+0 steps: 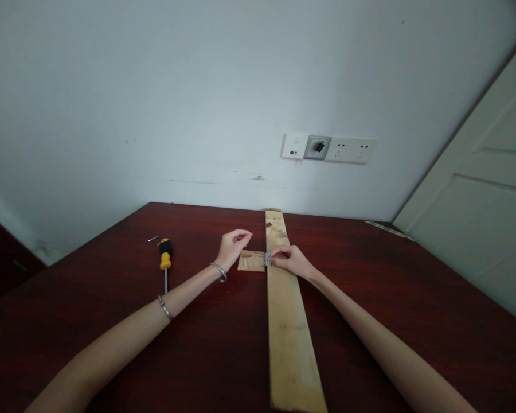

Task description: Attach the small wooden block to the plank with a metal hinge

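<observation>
A small metal hinge (268,258) lies where a short wooden block (251,261) meets the left edge of a long wooden board (286,321). My right hand (293,261) rests over the board, its thumb and fingers pinched at the hinge. Just above the short block, my left hand (233,248) is raised with thumb and fingertips pressed together; whatever they may hold is too small to make out. A yellow and black screwdriver (165,255) lies to the left of that hand, its shaft partly behind my left forearm.
Two small screws or nails (153,238) lie beside the screwdriver handle on the dark red table (206,355). The board runs from the near side to the white wall (198,103). Wall sockets (348,150) sit above the table, and a pale panelled door (485,212) stands at right.
</observation>
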A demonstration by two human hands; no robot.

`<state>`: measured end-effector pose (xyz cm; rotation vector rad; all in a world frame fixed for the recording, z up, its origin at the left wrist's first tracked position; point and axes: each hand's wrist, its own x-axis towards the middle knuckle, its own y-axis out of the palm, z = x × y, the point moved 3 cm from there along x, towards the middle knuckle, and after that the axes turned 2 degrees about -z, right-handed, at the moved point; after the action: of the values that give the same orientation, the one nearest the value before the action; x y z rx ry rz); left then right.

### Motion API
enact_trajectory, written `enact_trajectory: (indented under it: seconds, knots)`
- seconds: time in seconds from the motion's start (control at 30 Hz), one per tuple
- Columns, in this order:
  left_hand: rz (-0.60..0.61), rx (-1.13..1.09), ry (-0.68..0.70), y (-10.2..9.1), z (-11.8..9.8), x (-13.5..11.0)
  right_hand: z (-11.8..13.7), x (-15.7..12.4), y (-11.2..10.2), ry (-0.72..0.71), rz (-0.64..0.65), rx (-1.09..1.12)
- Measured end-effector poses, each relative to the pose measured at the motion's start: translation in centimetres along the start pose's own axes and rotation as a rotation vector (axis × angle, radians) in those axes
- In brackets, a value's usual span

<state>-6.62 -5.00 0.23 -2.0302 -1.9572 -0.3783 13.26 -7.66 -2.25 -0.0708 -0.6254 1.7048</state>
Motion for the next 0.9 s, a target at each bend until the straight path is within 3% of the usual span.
enact_trajectory:
  seconds: [0.43, 0.67, 0.9]
  knots:
    - [0.008, 0.002, -0.044, -0.2, 0.3, 0.2, 0.8, -0.1, -0.3, -0.129, 0.028, -0.099]
    - [0.014, -0.002, -0.053, -0.1, 0.2, 0.1, 0.7, -0.1, -0.7, -0.092, 0.075, -0.025]
    - [0.011, 0.003, -0.056, -0.1, 0.2, 0.1, 0.6, -0.2, -1.4, -0.020, -0.030, 0.064]
